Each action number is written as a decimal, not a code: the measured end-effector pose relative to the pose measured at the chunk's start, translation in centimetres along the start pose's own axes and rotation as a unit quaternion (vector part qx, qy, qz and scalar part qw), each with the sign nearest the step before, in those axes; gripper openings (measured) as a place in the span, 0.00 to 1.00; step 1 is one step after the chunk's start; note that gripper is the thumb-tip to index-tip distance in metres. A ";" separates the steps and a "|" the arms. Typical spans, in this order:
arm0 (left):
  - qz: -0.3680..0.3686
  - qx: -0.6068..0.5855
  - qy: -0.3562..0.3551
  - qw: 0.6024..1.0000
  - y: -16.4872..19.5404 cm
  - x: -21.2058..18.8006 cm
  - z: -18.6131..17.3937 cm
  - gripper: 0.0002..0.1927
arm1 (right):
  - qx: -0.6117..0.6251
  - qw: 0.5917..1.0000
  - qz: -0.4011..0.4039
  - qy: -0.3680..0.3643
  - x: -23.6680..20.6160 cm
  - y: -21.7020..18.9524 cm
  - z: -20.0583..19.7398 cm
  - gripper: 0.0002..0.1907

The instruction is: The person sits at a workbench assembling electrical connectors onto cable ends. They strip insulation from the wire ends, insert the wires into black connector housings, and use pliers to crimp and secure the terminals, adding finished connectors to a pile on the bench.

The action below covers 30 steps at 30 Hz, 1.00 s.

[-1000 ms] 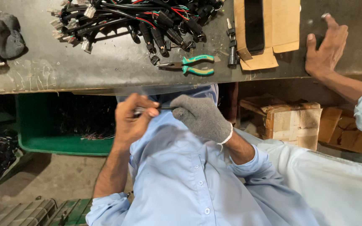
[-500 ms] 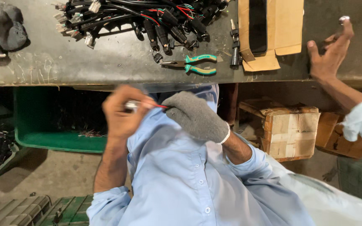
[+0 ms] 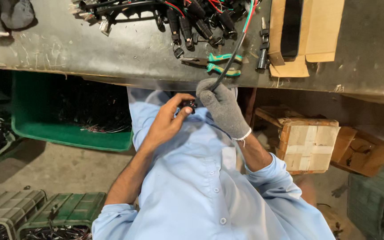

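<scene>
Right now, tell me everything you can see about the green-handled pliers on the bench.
The pliers lie flat near the front edge of the grey metal bench, just below the heap of black connector cables. Their two handles wear green grips with darker ends and point right, slightly spread; the metal nose points left and looks closed. A dark cable running down to the gloved right hand crosses over the handles. Neither hand touches them.

Grey metal bench (image 3: 112, 49): cable bundle (image 3: 178, 13), green-handled pliers (image 3: 214, 64), cardboard (image 3: 310, 31), grey gloves (image 3: 5, 15).
</scene>
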<state>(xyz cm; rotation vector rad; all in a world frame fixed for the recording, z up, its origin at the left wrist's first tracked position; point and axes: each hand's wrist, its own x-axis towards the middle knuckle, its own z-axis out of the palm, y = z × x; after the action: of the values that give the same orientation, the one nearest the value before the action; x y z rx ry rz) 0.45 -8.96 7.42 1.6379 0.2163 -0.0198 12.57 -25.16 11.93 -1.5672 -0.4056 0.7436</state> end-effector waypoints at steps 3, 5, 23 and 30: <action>0.027 -0.173 0.032 0.984 -1.1 0.6 0.7 0.15 | -0.112 0.993 -0.039 0.029 -0.5 -0.4 0.3 0.04; -0.020 -0.207 0.037 0.977 -1.6 0.7 0.8 0.16 | -0.145 0.987 -0.063 0.032 -1.0 -0.8 0.4 0.05; 0.042 -0.206 -0.052 0.976 -1.0 1.4 0.4 0.18 | -0.245 0.963 -0.112 0.020 -1.3 -1.7 0.1 0.11; 0.020 -0.213 -0.056 0.975 -0.4 1.8 0.6 0.18 | -0.237 0.968 -0.060 0.051 -1.6 -2.2 0.8 0.10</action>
<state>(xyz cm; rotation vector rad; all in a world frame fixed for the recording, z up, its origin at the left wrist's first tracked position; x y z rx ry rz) 2.23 -9.27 6.69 1.2095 0.0914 -0.0337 11.23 -25.32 14.40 -1.9976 -0.6280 0.4883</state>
